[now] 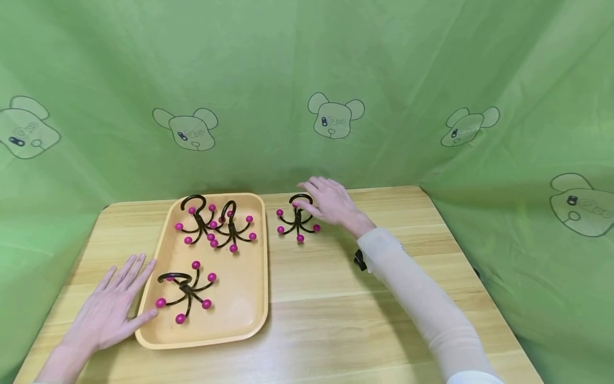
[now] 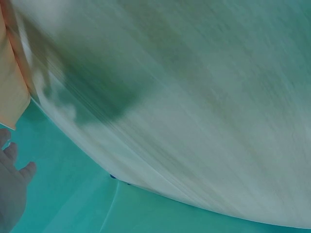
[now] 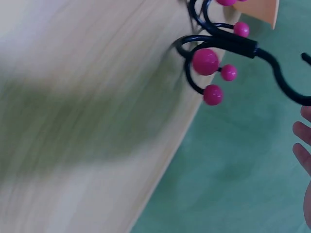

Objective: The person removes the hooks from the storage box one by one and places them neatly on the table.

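Note:
My left hand [image 1: 111,312] lies with fingers spread along the left rim of a pale orange tray [image 1: 235,314], its thumb at the rim. Three black hooked hangers with magenta ball tips are in the tray: one [image 1: 187,290] near the front, two [image 1: 232,230] close together at the back. To the tray's right, a fourth such hanger [image 1: 298,220] stands on its balls on the table. My right hand [image 1: 331,202] is at its curved hook, thumb and fingers apart around it. In the right wrist view, fingertips [image 3: 302,132] show close beside the hook.
The wooden table [image 1: 326,320] backs onto a green curtain [image 1: 268,80] printed with bear heads, which also hangs at both sides. A small black object [image 1: 360,260] shows beside the right sleeve [image 1: 422,304].

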A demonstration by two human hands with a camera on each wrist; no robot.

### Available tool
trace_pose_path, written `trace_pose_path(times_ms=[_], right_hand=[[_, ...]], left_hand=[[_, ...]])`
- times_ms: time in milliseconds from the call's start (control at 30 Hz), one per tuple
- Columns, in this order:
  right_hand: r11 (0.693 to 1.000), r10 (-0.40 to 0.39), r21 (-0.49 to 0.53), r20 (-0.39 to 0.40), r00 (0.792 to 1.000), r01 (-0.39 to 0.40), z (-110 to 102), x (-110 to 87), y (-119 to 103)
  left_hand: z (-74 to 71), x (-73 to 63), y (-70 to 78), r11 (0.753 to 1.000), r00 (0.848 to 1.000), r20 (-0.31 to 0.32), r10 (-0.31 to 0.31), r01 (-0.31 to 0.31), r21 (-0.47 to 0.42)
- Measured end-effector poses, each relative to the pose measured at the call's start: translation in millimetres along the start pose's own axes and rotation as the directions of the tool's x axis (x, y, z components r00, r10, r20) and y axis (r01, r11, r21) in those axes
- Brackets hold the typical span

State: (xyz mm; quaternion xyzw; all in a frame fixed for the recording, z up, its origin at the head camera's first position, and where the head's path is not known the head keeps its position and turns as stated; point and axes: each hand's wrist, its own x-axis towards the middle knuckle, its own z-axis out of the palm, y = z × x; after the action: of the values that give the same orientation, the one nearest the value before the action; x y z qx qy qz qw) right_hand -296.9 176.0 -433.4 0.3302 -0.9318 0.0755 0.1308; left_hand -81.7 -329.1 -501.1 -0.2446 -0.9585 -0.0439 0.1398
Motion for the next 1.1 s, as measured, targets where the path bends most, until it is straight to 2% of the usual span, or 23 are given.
trace_pose_path(times_ms=[167, 567, 1100], right_hand=[[1.0, -0.014, 0.006, -0.014, 1.0, 0.014, -12, 5.5, -9], [0.996, -0.084, -0.027, 0.018, 0.996, 0.084, -33, 17.5, -34], [0.982, -0.172, -0.07, 0.034, 0.985, 0.174, -29, 37.9, -78]], left_hand=[[-0.8, 1.4, 0.5, 1.0, 1.0, 0.0, 0.002, -0.002, -0.003], [-0.7, 4.8, 2.4, 1.0, 1.0, -0.004, 0.01, -0.01, -0.001], [-2.3, -0.8, -0.5, 1.0, 1.0, 0.009, 0.007, -0.007, -0.004]])
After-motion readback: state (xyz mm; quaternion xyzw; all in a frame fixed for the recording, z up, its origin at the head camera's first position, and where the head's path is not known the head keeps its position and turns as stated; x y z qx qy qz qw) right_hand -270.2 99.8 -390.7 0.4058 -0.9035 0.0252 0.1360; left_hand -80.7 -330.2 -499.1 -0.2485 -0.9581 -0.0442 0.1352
